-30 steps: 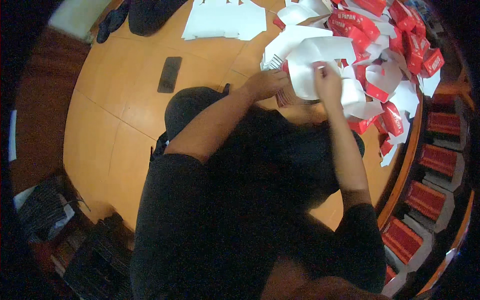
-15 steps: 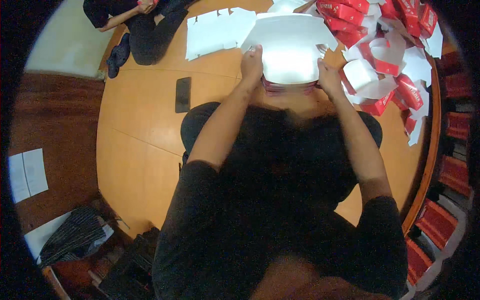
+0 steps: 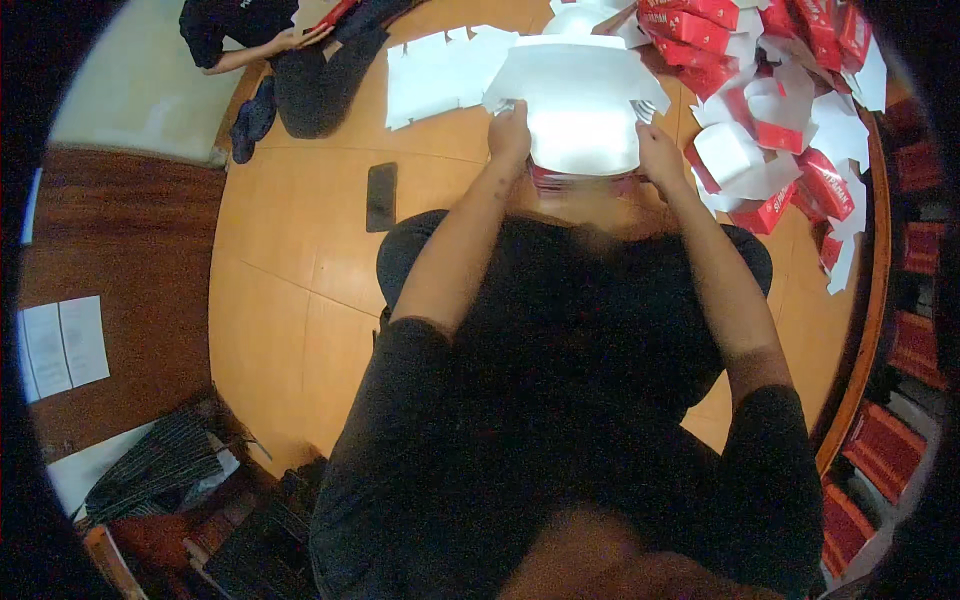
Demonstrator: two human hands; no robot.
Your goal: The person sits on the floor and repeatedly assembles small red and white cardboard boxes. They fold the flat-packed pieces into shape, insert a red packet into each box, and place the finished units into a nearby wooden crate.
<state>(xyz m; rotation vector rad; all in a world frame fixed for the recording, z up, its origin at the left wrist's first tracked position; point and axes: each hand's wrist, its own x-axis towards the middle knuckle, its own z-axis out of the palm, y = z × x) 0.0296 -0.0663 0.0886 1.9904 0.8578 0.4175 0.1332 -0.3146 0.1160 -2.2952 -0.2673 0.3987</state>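
Observation:
In front of my lap is a stack of flat card box blanks (image 3: 584, 112), white on top with red edges showing at the near side. My left hand (image 3: 509, 136) grips the stack's left side flaps, thumb on top. On the opposite side, my right hand (image 3: 657, 156) is closed on the right flaps. The fingers under the card are hidden. Another flat white card blank (image 3: 440, 82) lies left of the stack. Beyond it sits more white card (image 3: 585, 18), partly cut off by the view's edge.
Folded red and white card boxes (image 3: 775, 120) are heaped on the right. A dark phone (image 3: 381, 197) lies on the wooden floor (image 3: 290, 230) to my left. Another person (image 3: 325, 90) sits at the far left with a red item in hand. Red-spined shelves (image 3: 885, 450) line the right.
The whole view has shifted slightly. My hands keep hold of the stack, the left one a little nearer me. The other person's hands have moved, and a long red item now shows in them.

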